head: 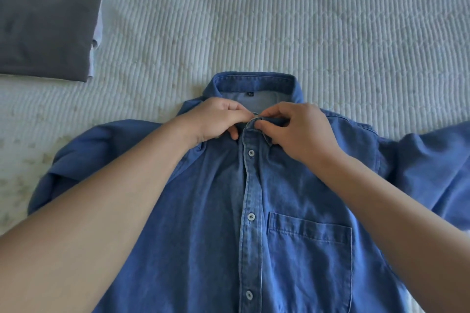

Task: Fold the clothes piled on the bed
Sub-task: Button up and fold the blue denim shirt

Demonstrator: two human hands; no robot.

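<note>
The blue denim button-front shirt (254, 211) lies face up on the bed, near its near edge, collar (254, 81) pointing toward the far edge and its placket buttoned down the middle, with a chest pocket (309, 259) to the right of the buttons. Both sleeves spill out rumpled toward the left and right sides of the bed.

The left hand (216, 118) pinches the left collar end, fingers curled on the cloth. The right hand (296, 127) pinches the right collar end and the top of the placket, thumb and forefinger closed on the fabric. They seem to be fastening the top button, though the button itself is hidden under the fingertips, so this is a guess.

If the button slips from the hole, the neck will gape and the later folds will skew. Pulling the collar too hard could drag the shirt body up the pale ribbed quilt (305, 20) and crease the front. The bunched sleeves, left unsmoothed, would fold in lumps.

At the far left corner a folded dark grey garment (45, 15) rests on something pale, well apart from the shirt.
</note>
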